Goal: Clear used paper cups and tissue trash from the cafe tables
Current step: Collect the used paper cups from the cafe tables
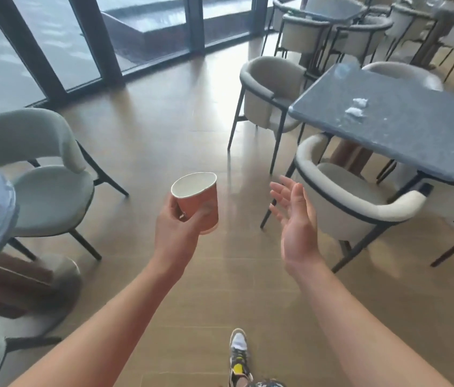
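The left hand (177, 224) holds an orange paper cup (199, 201) over the floor, fingers wrapped round it. The right hand (294, 219) is spread wide, holding nothing. Crumpled tissues (357, 107) sit mid-tabletop on the gray table (404, 141).

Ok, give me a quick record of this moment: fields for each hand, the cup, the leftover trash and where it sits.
left hand: grips the paper cup round its side
right hand: open, palm turned up, holds nothing
paper cup: orange outside, white inside, mouth tilted toward the camera, no contents visible
tissue scraps: white crumpled bits lying on the grey table
grey table: ahead on the right, pale chair at its near side
left to do: tissue scraps not yet picked up
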